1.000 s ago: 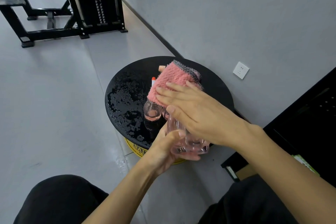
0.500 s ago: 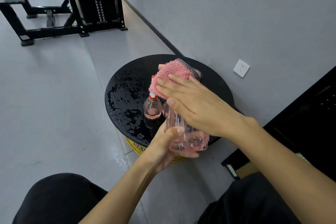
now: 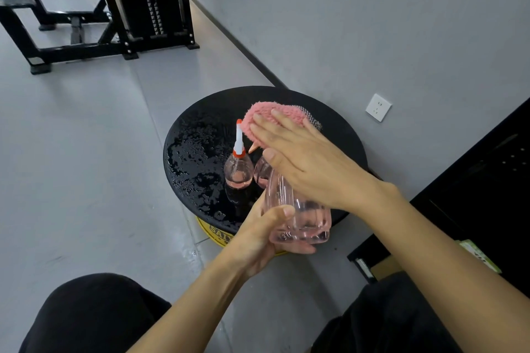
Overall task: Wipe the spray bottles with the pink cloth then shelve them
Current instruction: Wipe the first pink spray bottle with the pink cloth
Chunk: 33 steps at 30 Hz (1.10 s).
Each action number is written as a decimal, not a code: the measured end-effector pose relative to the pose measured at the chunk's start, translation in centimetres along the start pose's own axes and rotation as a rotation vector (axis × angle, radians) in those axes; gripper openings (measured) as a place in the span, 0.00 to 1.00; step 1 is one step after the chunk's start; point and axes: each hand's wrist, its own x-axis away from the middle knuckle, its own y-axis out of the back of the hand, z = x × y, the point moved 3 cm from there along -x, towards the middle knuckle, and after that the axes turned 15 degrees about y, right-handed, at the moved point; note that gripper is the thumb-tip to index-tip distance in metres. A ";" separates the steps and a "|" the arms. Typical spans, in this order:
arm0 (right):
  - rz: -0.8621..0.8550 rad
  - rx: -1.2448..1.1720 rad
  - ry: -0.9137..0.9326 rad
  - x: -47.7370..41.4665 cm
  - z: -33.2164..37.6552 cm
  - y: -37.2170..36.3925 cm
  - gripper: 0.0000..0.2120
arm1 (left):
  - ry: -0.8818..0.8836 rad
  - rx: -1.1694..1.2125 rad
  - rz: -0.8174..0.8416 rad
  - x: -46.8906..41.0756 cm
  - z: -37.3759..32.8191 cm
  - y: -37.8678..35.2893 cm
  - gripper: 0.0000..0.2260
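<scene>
Far left, beyond the table: black steel weight machine point(image 3: 143, 8) on the grey floor point(image 3: 86, 152), well apart from everything else.
Table: round black tabletop point(image 3: 338, 129) on a yellow base point(image 3: 215, 233); water drops cover its left half.
Table middle: small round clear pink spray bottle point(image 3: 238, 172) stands upright with a little pink liquid in its bottom. Its white nozzle with an orange tip and collar points straight up.
Just right of it: second pink bottle point(image 3: 261, 170), touching or nearly touching the 1st and mostly hidden, so its shape cannot be told.
Near edge, from below: left hand point(image 3: 258, 235) grips the base of the tall ribbed clear pink spray bottle point(image 3: 301, 218), fingers underneath and thumb curled over the side.
Held bottle: lifted off the table over its near edge, tilted with the base toward the person and the top away.
Over the bottle's top: fluffy pink cloth point(image 3: 275, 113) with a grey mesh edge covers the spray head. Its left edge is just beside the upright nozzle's tip.
On the cloth: right hand point(image 3: 304, 157) lies flat, its 4 fingers straight and pressing the cloth down, thumb along the bottle's neck, grasping nothing.
Right of the table: white wall socket point(image 3: 378, 107) on the grey wall point(image 3: 372, 23).
Far right: black shelf unit point(image 3: 487, 180).
</scene>
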 end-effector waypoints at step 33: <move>-0.155 -0.054 -0.049 0.4 -0.2 -0.2 0.27 | -0.072 -0.023 0.009 -0.1 0.4 -0.1 0.28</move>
